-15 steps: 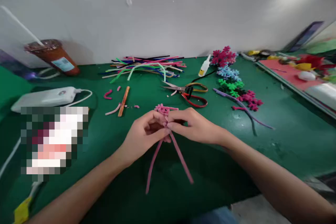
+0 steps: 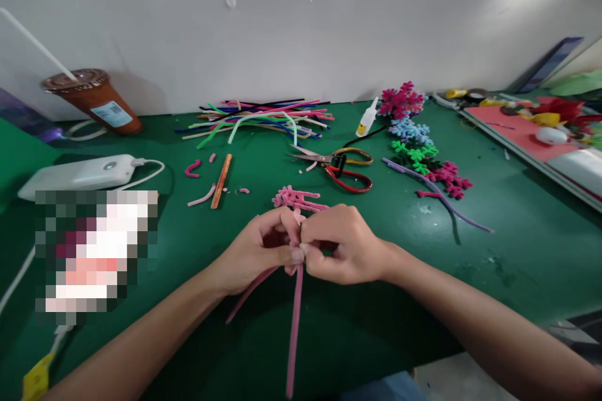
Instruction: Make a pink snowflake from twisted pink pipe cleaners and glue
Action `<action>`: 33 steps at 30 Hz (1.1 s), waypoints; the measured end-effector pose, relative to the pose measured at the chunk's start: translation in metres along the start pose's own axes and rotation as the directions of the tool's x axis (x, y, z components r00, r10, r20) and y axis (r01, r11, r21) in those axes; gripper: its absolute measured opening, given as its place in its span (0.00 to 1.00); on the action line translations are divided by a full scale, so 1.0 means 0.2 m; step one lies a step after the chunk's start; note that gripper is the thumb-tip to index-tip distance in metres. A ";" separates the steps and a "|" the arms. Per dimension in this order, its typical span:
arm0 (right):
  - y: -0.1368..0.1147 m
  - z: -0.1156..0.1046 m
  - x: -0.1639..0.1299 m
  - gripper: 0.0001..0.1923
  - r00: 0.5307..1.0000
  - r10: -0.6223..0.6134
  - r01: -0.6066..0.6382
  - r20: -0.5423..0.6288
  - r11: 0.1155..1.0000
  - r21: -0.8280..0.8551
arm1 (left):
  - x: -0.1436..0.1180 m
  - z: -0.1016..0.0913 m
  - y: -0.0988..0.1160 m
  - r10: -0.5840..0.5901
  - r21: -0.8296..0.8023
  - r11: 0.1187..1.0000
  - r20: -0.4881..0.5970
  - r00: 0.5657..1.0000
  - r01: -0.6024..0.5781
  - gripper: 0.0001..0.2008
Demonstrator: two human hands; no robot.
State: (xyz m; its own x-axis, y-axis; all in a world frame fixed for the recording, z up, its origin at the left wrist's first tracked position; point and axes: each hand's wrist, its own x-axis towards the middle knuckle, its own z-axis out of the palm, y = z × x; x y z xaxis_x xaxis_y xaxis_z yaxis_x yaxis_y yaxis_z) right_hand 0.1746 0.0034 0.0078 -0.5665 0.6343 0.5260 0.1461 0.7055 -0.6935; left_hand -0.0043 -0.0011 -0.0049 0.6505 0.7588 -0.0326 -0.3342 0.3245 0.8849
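Note:
Pink pipe cleaners [image 2: 295,326] are pinched between my two hands, with two long ends hanging down toward the table's front. My left hand [image 2: 266,247] grips them between thumb and fingers. Close against it, my right hand [image 2: 341,244] is closed with its fingertips on the same pink stems. A small looped pink part shows above the fingertips; the rest of the joint is hidden by my fingers. Just beyond my hands lie finished-looking branched pink pieces [image 2: 294,196]. Past them are scissors [image 2: 329,163] with red and yellow handles, blades pointing left.
Loose coloured pipe cleaners [image 2: 258,119] lie along the wall. A glue bottle [image 2: 367,119] stands near branched pipe-cleaner shapes [image 2: 414,138]. A wooden stick [image 2: 221,182], a white power bank [image 2: 79,175] and a drink cup [image 2: 98,100] are on the left. A purple pipe cleaner [image 2: 437,194] lies right.
Both hands have come down slightly toward me, uncovering more of the branched pink pieces. The hanging pink ends have swung left, and my right fingers are curled more tightly.

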 end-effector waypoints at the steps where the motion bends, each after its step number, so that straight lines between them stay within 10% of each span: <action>1: -0.01 0.00 0.00 0.11 1.000 -0.021 0.021 0.005 1.000 -0.009 | 0.00 0.00 0.00 -0.018 -0.039 0.999 0.022 1.000 0.019 0.08; 8: -0.02 -0.03 0.01 0.11 0.983 0.083 -0.108 0.163 0.982 0.152 | -0.01 0.01 0.00 -0.102 -0.138 0.984 0.076 0.992 0.112 0.09; 19: 0.05 -0.07 0.03 0.09 0.872 0.400 -0.489 0.284 0.754 0.439 | 0.02 -0.04 0.02 0.003 0.190 0.982 -0.146 0.989 0.025 0.04; 33: 0.06 -0.08 0.04 0.12 0.891 0.376 -0.446 0.253 0.829 0.337 | 0.03 -0.02 0.03 0.019 0.213 0.977 -0.190 0.982 0.023 0.06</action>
State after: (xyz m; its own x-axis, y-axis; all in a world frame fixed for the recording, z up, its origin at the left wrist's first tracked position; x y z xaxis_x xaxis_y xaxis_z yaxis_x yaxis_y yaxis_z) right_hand 0.1850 0.0219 0.0123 -0.6554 0.7507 0.0834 0.1001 0.1958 -0.9755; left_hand -0.0060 0.0071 -0.0016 0.5026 0.8582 -0.1040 -0.1659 0.2138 0.9627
